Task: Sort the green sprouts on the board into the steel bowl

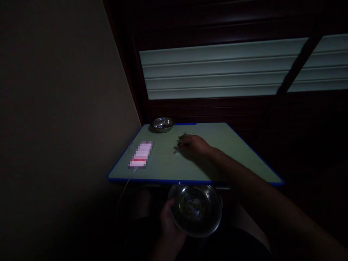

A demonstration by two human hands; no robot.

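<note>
My left hand (pixel 170 221) grips the rim of a large shiny metal bowl (pixel 214 221), thumb over the edge, below the table's front side. Small greenish bits lie in the bottom of this bowl, too dark to name. On the table, a little heap of small dark green grains (pixel 181 137), perhaps beans, is spread out. My right hand (pixel 194 144) reaches to the heap, palm down, with its fingers closed at the near edge of it; what they hold is hidden. A small pale strip (pixel 176 151) lies just beside the fingertips.
The light green table (pixel 163 172) has a blue rim. A small metal bowl (pixel 162 125) stands at its back left corner. A lit, blurred-out phone (pixel 140 155) with a white cable (pixel 125 186) lies at the left. Wall and dark slatted panels stand close behind.
</note>
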